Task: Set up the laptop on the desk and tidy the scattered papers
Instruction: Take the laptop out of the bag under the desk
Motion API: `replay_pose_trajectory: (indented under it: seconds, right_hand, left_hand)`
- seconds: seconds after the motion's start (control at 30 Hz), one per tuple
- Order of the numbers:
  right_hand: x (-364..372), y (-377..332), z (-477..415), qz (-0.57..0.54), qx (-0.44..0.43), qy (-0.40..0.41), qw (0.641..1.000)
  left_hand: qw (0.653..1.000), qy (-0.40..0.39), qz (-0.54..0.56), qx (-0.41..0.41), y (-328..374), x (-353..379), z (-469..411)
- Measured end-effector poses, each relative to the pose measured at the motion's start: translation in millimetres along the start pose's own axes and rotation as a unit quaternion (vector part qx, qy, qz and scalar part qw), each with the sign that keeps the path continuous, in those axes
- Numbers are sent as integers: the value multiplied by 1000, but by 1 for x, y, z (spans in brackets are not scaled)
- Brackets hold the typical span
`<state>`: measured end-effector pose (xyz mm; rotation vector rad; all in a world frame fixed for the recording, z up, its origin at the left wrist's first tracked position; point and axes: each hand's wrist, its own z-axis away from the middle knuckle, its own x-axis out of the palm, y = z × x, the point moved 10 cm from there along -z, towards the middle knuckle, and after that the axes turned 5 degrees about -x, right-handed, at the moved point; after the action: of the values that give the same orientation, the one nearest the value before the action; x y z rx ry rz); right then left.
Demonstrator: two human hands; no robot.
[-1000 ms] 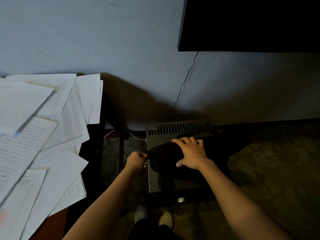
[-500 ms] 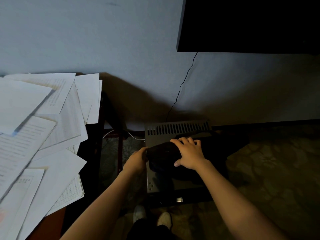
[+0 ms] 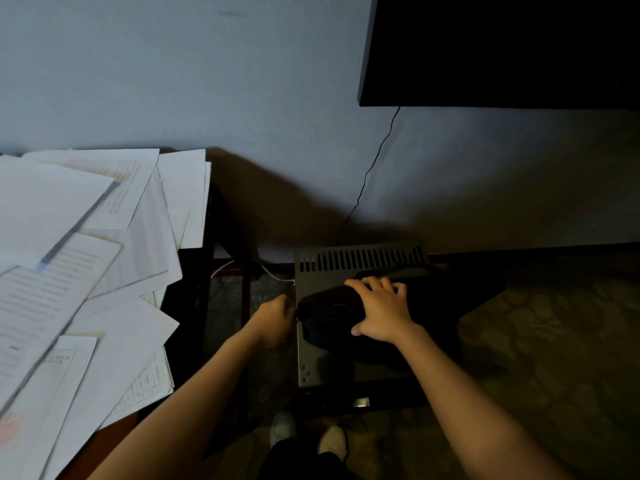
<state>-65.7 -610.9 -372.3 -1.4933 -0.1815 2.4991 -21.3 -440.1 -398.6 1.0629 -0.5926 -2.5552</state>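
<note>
- Wall (image 3: pixel 173 81): pale, plain, fills the view beyond both of your grips.
- Dark panel (image 3: pixel 502 46): flat and black, high above and to the right of your right grip.
- Floor (image 3: pixel 554 341): patterned, dim, spreading right of your right grip.
- Papers (image 3: pixel 86 254): the scattered white sheets lie well left of your left grip. They overlap at loose angles, and some overhang the desk (image 3: pixel 116 424) edge. Their print is too blurred to read.
- Grey metal unit (image 3: pixel 322 275): under both grips, low on the floor, with a slotted vent row along its far edge.
- Black bag (image 3: pixel 332 303): lies on the unit, directly beneath your right grip. Its left end is touching your left grip. You cannot tell what is inside.
- Right grip (image 3: pixel 384 313): spread, palm down, resting on top of the bag. The fingers reach over its far side and the thumb lies on the near side.
- Left grip (image 3: pixel 275 320): fingers bunched together, pinching at the bag's left tip. The pinched part is too small and dark to name.
- Shoes (image 3: pixel 282 429): a light pair, nearer to you than both grips.
- Thin black cable (image 3: pixel 367 174): hangs from the panel down the wall to behind the unit.
- White cable (image 3: pixel 273 273): just beyond your left grip, on the floor.
</note>
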Motion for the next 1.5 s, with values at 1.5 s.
replay_pose_trajectory:
  seconds: [1.5]
  right_hand:
    - [-63,128,58,-39,178,271,945]
  left_hand:
    - [922,-95,-308,215,154,74,29]
